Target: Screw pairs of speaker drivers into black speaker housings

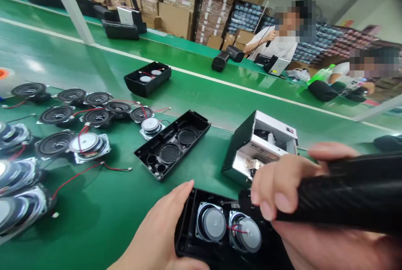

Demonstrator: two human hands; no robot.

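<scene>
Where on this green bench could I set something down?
Bare green mat lies between the loose speakers and the left hand on the speaker housing; the belt behind the empty shell is open too. The left side is crowded with speakers.

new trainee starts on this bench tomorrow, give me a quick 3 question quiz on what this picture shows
1. True or false: the black case that the left hand touches has two speakers sitting in it.
2. What does the right hand grip? A) a black tool handle B) a red wire C) a cardboard box
3. Fill in: in the picture, the loose speakers lie to the ___ of the empty case.

Key: 1 true; 2 A; 3 left.
</scene>
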